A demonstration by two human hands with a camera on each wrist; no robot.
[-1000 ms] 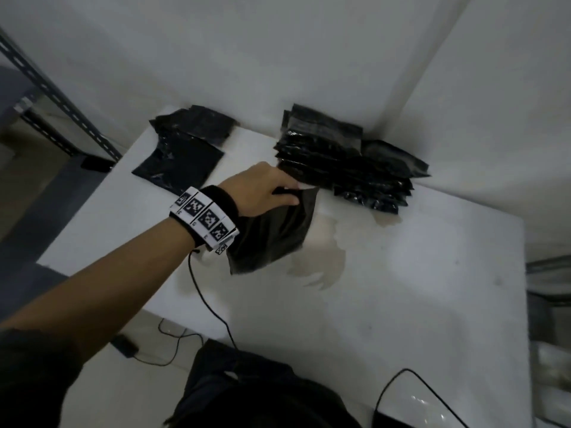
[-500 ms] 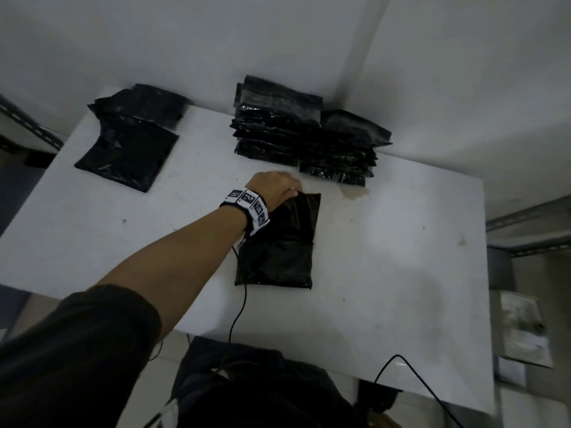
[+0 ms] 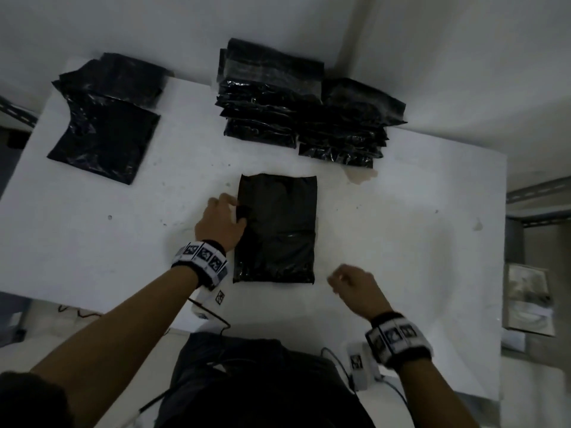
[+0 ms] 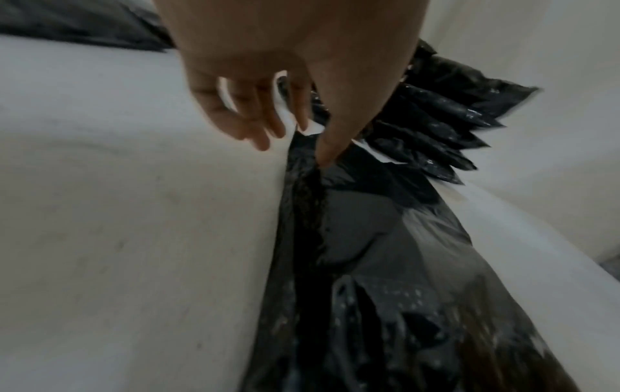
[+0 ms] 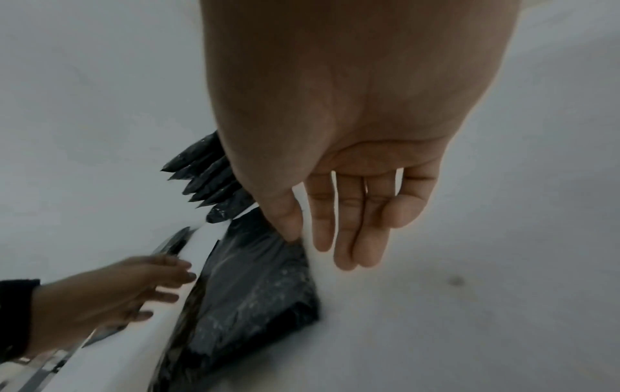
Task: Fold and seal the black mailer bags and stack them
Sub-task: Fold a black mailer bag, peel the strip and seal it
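Observation:
One black mailer bag [image 3: 276,227] [image 4: 369,238] [image 5: 255,278] lies flat, long side toward me, in the middle of the white table [image 3: 401,242]. My left hand [image 3: 221,217] [image 4: 292,148] [image 5: 134,286] is at the bag's left edge. Its thumb touches the plastic and its fingers are spread loosely over the table. My right hand [image 3: 352,285] [image 5: 318,246] hovers just off the bag's near right corner, fingers straight, holding nothing. A pile of filled black bags [image 3: 296,112] leans at the back against the wall.
Flat black bags [image 3: 105,118] lie at the table's back left corner. A brownish stain [image 3: 361,176] marks the table by the pile. Cables [image 3: 216,316] hang over the front edge. A metal shelf [image 3: 540,196] and a box [image 3: 528,301] stand to the right.
My left hand pulled the bag away from the pile, laid it flat mid-table and slid down to its left edge. My right hand has come into view.

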